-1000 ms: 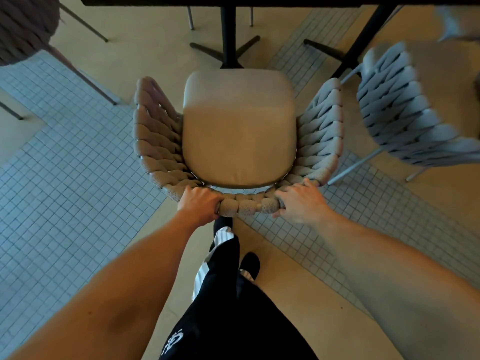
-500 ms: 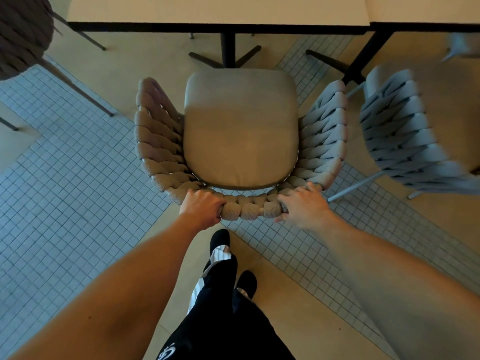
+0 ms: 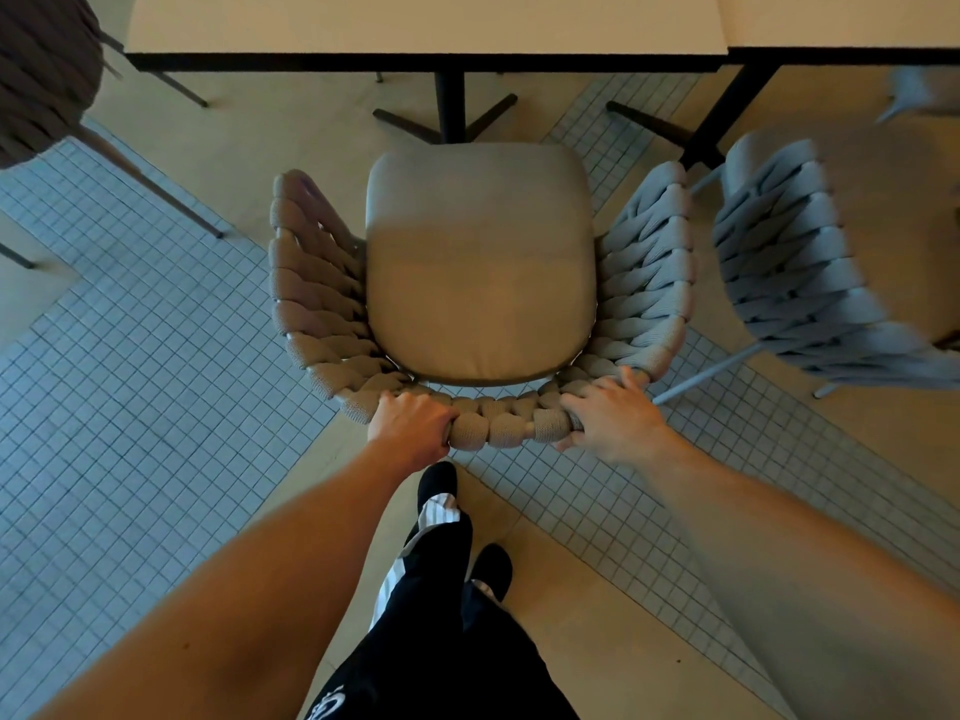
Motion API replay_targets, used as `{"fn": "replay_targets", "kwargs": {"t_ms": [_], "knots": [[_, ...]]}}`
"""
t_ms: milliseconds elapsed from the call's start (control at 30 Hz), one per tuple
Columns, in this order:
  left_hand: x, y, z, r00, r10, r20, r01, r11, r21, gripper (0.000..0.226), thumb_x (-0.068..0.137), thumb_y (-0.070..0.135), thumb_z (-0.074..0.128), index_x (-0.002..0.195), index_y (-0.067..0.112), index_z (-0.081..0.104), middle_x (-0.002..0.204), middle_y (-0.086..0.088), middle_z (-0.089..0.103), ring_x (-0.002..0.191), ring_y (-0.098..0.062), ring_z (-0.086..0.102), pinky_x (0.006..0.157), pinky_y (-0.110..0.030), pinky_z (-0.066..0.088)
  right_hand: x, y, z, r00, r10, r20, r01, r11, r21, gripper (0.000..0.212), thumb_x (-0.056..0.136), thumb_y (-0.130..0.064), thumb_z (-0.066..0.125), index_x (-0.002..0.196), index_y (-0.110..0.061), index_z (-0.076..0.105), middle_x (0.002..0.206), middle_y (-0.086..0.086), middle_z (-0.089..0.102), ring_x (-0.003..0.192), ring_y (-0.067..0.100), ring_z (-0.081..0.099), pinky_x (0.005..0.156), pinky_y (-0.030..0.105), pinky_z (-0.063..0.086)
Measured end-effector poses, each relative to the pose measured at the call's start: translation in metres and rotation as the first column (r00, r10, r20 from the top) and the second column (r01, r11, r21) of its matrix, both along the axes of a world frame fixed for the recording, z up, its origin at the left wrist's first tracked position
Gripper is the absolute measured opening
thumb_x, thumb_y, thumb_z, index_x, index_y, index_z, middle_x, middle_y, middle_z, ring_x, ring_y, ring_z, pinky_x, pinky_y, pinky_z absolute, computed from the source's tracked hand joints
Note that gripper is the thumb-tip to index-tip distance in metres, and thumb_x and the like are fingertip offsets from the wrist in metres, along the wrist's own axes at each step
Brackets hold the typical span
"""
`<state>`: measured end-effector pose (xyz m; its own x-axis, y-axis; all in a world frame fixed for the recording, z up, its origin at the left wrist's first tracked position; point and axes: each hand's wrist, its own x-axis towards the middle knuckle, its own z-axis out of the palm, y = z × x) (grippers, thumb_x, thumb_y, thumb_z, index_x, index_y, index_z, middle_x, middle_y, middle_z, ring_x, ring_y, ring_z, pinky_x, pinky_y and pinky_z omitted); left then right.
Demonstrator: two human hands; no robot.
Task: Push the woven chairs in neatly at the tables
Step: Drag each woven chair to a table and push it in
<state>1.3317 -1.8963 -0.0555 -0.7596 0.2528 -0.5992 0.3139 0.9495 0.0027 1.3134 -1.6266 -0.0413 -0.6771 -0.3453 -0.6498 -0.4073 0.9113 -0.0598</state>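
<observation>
A beige woven chair [image 3: 480, 262] with a tan seat cushion stands in front of me, facing a pale table [image 3: 426, 23] on a black pedestal base. My left hand [image 3: 413, 426] grips the chair's back rail at the left, fingers curled over it. At the right of the same rail my right hand [image 3: 610, 418] holds on, fingers spread over the weave and thumb under. The front edge of the seat sits just short of the table's edge.
A grey woven chair [image 3: 810, 267] stands close on the right beside a second table [image 3: 841, 23]. A dark chair [image 3: 41, 70] is at the upper left. My feet [image 3: 439, 483] are on the floor right behind the chair.
The chair has slid forward toward the table with both hands on its back rail, and more of the tabletop has come into view. My feet stepped forward.
</observation>
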Motion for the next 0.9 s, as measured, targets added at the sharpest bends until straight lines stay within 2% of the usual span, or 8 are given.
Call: {"fn": "replay_targets", "kwargs": {"t_ms": [233,333,400,467,533,667,900], "knots": [[0.000,-0.004,-0.006,1.000,0.000,-0.004,0.000,1.000,0.031,0.030,0.089,0.043,0.062,0.118,0.037,0.060,0.110,0.007,0.068,0.104,-0.021,0.064,0.095,-0.043,0.046,-0.002,-0.001,-0.002,0.999,-0.044,0.022,0.044,0.999,-0.006,0.064,0.087,-0.070,0.062,0.135,-0.027,0.053,0.136,-0.002,0.060,0.136,0.025,0.045,0.122,0.056,0.010],[0.001,-0.013,-0.009,1.000,0.023,0.015,-0.025,0.993,0.119,0.056,0.081,0.062,0.065,0.132,0.039,0.054,0.123,0.008,0.065,0.114,-0.018,0.060,0.103,-0.043,0.041,-0.003,-0.004,0.002,0.997,-0.078,0.023,0.078,0.996,-0.038,0.073,0.082,-0.071,0.065,0.138,-0.027,0.050,0.137,-0.001,0.060,0.138,0.024,0.042,0.121,0.058,0.012],[0.002,-0.019,-0.005,0.998,0.050,0.042,-0.056,0.985,0.161,0.075,0.079,0.075,0.058,0.142,0.036,0.046,0.135,0.006,0.060,0.125,-0.021,0.055,0.111,-0.044,0.035,-0.003,-0.009,0.007,0.995,-0.093,0.027,0.095,0.994,-0.059,0.082,0.081,-0.074,0.064,0.146,-0.027,0.044,0.143,0.000,0.054,0.142,0.025,0.037,0.120,0.060,0.015],[0.002,-0.025,0.001,0.994,0.097,0.046,-0.103,0.979,0.177,0.083,0.081,0.081,0.049,0.149,0.033,0.041,0.145,0.002,0.054,0.135,-0.025,0.047,0.116,-0.046,0.029,-0.002,-0.015,0.011,0.993,-0.116,0.019,0.117,0.989,-0.088,0.087,0.081,-0.078,0.059,0.149,-0.027,0.041,0.149,0.000,0.048,0.145,0.026,0.034,0.119,0.059,0.021],[0.006,-0.031,0.009,0.986,0.164,0.028,-0.167,0.966,0.198,0.084,0.083,0.081,0.044,0.151,0.031,0.039,0.149,-0.001,0.050,0.139,-0.027,0.042,0.118,-0.047,0.027,0.001,-0.022,0.017,0.988,-0.152,0.018,0.153,0.981,-0.123,0.087,0.084,-0.079,0.056,0.151,-0.025,0.038,0.154,0.001,0.041,0.147,0.027,0.030,0.119,0.058,0.024],[0.017,-0.039,0.030,0.946,0.321,-0.028,-0.309,0.928,0.210,0.080,0.090,0.074,0.043,0.153,0.026,0.036,0.154,-0.007,0.043,0.143,-0.031,0.036,0.118,-0.049,0.025,0.008,-0.038,0.036,0.980,-0.199,0.021,0.200,0.970,-0.138,0.087,0.090,-0.074,0.052,0.157,-0.024,0.029,0.165,0.005,0.024,0.154,0.028,0.016,0.123,0.057,0.016],[0.045,-0.077,0.054,0.823,0.562,-0.077,-0.526,0.807,0.268,0.082,0.088,0.077,0.042,0.154,0.030,0.030,0.155,-0.006,0.041,0.141,-0.033,0.038,0.115,-0.052,0.032,0.010,-0.076,0.059,0.990,-0.137,0.031,0.140,0.981,-0.136,0.092,0.090,-0.077,0.049,0.160,-0.025,0.021,0.170,0.005,0.013,0.156,0.028,0.007,0.123,0.059,0.012]]}}
